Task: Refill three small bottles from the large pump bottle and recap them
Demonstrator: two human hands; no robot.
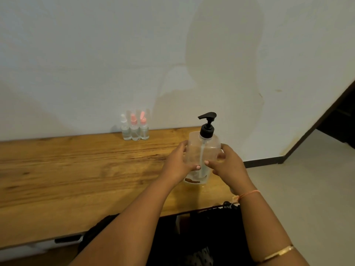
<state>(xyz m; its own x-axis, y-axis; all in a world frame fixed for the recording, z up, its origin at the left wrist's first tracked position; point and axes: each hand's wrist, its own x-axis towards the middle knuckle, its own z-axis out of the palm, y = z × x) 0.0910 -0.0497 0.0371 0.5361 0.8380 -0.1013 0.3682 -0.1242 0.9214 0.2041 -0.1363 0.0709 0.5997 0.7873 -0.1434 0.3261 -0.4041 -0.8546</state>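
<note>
left hand + right hand clasp clear flat-sided pump bottle | grainy wooden table

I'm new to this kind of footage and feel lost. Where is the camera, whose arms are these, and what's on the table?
There is no machine here. One camera sits on a person's head, looking forward and down, so the arms are the wearer's own. The left grip and right grip, both bare hands, hold a clear large pump bottle with a black pump upright, one on each side, at the wooden table. Three small bottles stand together by the wall, tops on, two pink and one pale.
</note>
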